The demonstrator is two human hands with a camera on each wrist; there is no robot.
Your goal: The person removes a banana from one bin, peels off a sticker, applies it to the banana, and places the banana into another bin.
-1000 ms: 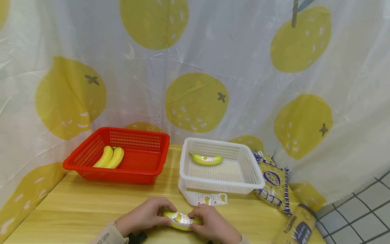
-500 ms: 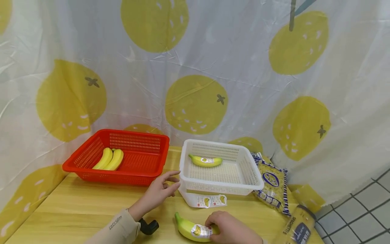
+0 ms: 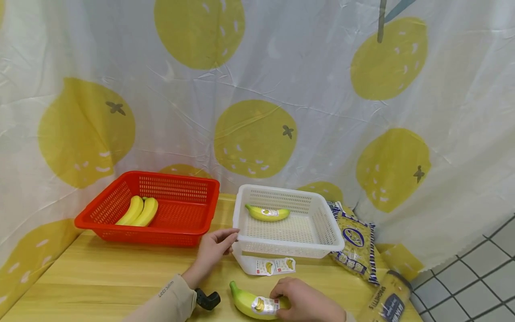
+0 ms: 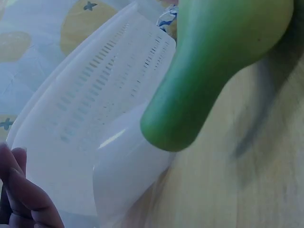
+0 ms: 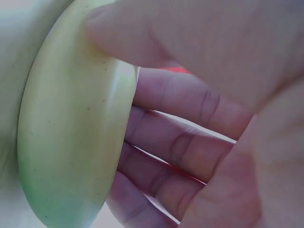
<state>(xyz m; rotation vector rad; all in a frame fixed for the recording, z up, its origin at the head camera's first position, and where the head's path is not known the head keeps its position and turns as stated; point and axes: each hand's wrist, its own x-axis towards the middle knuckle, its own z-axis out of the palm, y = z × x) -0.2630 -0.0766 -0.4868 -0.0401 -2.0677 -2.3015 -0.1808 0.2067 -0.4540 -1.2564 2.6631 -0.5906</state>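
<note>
My right hand (image 3: 297, 295) grips a green-tipped banana (image 3: 247, 300) with a white label, low in front of me. In the right wrist view its thumb (image 5: 137, 35) lies along one side and the fingers curl behind the banana. My left hand (image 3: 215, 248) pinches the front left corner of the white basket (image 3: 289, 246), thumb and forefinger together at the rim. Below that corner runs a label strip (image 3: 249, 264) with two banana stickers on it. A labelled banana (image 3: 268, 213) lies inside the white basket. The banana stem (image 4: 175, 123) crosses the left wrist view.
At the left stands a red basket (image 3: 145, 232) holding two bananas (image 3: 138, 211). A pasta bag (image 3: 356, 243) leans by the white basket, with a spaghetti jar (image 3: 386, 299) nearer me at the right. A lemon-print curtain (image 3: 177, 129) hangs behind the wooden table (image 3: 96, 268).
My left hand let go of the banana and went forward to the white basket's corner, its thumb and forefinger closing there. The right hand kept the banana, drawing it slightly toward me and right.
</note>
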